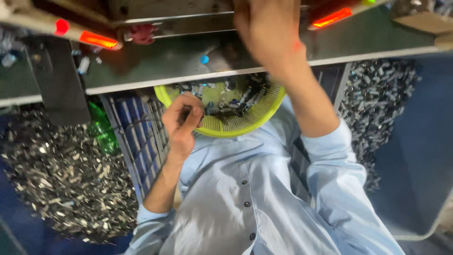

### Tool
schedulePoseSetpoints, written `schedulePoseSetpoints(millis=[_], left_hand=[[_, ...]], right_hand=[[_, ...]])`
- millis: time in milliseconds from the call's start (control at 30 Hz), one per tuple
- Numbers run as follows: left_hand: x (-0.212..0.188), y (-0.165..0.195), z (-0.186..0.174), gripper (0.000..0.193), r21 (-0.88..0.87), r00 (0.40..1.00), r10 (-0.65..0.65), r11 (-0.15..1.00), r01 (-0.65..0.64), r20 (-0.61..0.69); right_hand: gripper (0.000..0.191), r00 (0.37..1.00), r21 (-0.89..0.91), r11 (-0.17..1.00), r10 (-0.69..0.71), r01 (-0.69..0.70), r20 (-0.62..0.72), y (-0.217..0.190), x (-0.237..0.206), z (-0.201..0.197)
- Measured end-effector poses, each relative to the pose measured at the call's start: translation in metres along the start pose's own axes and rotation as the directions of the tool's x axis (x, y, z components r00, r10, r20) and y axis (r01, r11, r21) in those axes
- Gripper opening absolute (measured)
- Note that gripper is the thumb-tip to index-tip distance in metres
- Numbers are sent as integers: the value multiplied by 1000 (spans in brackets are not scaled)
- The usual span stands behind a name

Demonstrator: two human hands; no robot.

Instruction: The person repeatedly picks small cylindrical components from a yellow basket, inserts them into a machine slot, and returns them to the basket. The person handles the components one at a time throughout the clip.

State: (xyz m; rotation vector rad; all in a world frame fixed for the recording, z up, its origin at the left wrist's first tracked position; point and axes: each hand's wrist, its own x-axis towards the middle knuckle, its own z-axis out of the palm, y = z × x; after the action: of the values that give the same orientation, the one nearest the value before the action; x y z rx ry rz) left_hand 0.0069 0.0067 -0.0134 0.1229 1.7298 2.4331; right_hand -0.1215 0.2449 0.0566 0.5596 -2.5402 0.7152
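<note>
two hands are working: left hand [183,118] is pinching a small part, hidden, at the yellow basket [271,106] rim; right hand [266,33], grip unclear, is reaching over the desk [155,66] edge.

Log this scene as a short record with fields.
left hand: fingers pinched at the rim of the yellow-green basket, whether on a part is unclear
right hand: raised over the grey machine table, blurred
basket contents: small dark metal parts
left side: heap of metal pieces
right side: second heap
</note>
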Motion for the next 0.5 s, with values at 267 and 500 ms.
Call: schedulePoseSetpoints(millis=[267,500], left_hand=[[17,19,13,18,52,990,140,989,-138,-23],[25,26,26,18,219,990,112,967,-129,89]], right_hand=[[37,901,645,631,344,-431,266,-94,-90,18],[43,953,605,752,299,-262,41,-89,-126,33]])
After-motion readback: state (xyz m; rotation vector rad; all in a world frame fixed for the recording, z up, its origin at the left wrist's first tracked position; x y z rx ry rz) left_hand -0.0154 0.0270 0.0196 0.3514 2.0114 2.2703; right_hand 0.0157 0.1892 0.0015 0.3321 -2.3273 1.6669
